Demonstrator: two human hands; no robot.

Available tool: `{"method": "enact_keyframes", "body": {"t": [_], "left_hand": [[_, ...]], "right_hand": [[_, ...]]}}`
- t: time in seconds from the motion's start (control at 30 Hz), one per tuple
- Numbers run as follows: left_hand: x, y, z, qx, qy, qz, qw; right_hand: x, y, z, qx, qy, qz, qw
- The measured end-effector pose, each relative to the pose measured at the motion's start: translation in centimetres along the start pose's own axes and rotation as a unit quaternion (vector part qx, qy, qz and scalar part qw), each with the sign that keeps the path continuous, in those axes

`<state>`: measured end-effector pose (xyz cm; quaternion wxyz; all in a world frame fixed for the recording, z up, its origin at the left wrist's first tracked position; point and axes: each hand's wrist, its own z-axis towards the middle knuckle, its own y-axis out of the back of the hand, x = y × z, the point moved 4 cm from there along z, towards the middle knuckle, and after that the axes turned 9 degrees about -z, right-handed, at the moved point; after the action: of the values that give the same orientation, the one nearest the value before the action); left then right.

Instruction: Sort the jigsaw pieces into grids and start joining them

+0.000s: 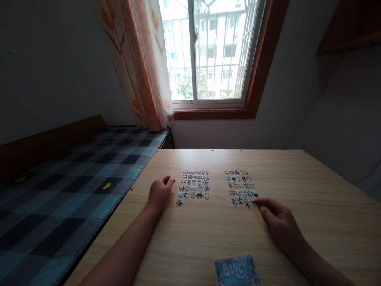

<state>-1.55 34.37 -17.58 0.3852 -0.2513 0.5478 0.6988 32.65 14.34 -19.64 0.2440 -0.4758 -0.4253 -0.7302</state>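
Small jigsaw pieces lie in rows on the wooden table, in a left group (193,188) and a right group (239,184). One dark multicoloured piece (179,202) sits at the lower left corner of the left group. My left hand (161,191) rests on the table just left of that group, fingers curled together; whether anything is inside is hidden. At the lower right corner of the right group, my right hand (275,214) has thumb and forefinger pinched at a light blue piece (253,202).
A blue box marked "Bluey" (238,271) lies at the table's (196,234) near edge. Left of the table is a bed with a checked cover (74,198). Behind stand a window (220,51) and a flowered curtain (143,71).
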Motion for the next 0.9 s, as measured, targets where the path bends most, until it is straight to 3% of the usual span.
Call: {"method": "enact_keyframes", "body": {"t": [0.13,0.37,0.53,0.7,0.9], "left_hand": [[-0.5,-0.5,-0.1,0.03,-0.009,0.049,0.998],[-2.1,-1.4,-0.6,0.108,-0.103,0.173,0.974],[-2.4,-0.8,-0.8,0.084,-0.11,0.233,0.963],[-1.5,0.0,-0.5,0.048,-0.105,0.255,0.96],[-1.0,0.1,-0.2,0.091,-0.121,0.264,0.953]], "right_hand": [[0.1,-0.1,0.0,0.006,-0.001,0.002,1.0],[0.2,-0.2,0.0,0.015,-0.003,0.001,1.0],[0.0,-0.2,0.1,0.011,-0.004,0.001,1.0],[0.0,-0.4,0.1,0.01,-0.007,0.008,1.0],[-0.1,-0.4,0.2,0.004,-0.011,0.015,1.0]]}}
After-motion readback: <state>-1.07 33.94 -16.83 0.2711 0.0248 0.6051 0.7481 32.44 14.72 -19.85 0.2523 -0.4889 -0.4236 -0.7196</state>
